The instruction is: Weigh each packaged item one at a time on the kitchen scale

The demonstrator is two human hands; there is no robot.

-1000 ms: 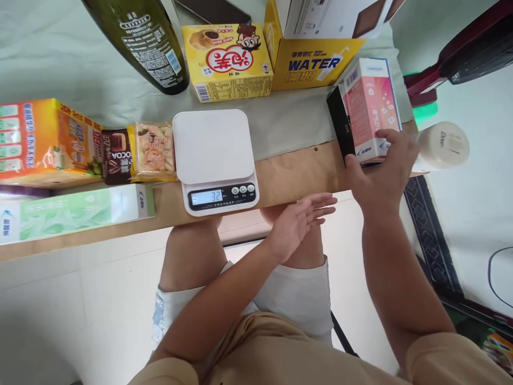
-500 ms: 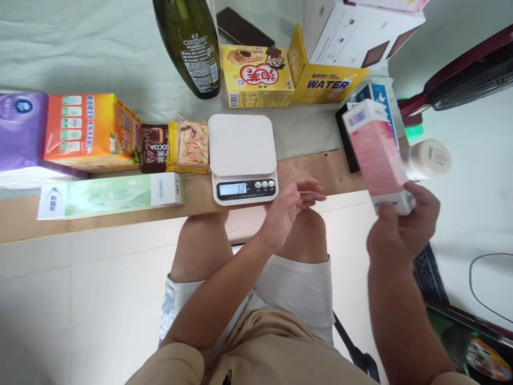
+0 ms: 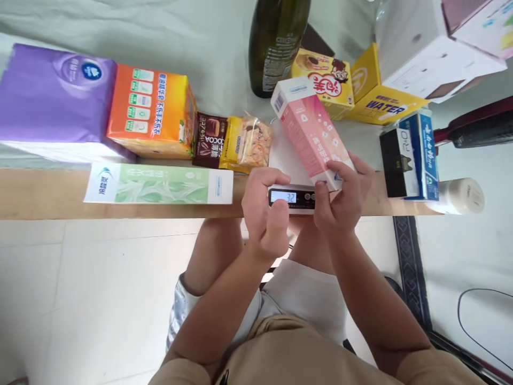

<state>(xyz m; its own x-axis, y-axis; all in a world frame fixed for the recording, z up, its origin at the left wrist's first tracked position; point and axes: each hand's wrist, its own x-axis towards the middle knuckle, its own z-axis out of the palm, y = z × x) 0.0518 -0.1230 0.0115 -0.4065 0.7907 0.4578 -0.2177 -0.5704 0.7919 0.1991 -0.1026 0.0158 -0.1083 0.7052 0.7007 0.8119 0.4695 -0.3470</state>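
My right hand (image 3: 340, 198) grips the lower end of a tall pink and white box (image 3: 310, 128), thumb in front and fingers behind. The box is tilted over the white kitchen scale (image 3: 282, 155) and hides much of its plate. I cannot tell whether the box touches the scale. The scale's display reads 32. At the scale's front left corner, my left hand (image 3: 262, 214) is curved, thumb and index finger apart on either side of the display, with nothing held between them. Whether it touches the scale is unclear. A green and white box (image 3: 160, 183) lies to its left.
Left of the scale stand a purple pack (image 3: 60, 101), an orange pack (image 3: 148, 112), and brown (image 3: 210, 139) and yellow (image 3: 244, 141) snack packets. Behind are a green bottle (image 3: 276, 48) and yellow boxes (image 3: 323, 75). A black box (image 3: 396, 160) and white-capped bottle (image 3: 460, 195) stand right.
My right hand has brought the pink box leftward from the right side to over the scale. My left hand has shifted from the scale's right front corner to its left. The view has turned.
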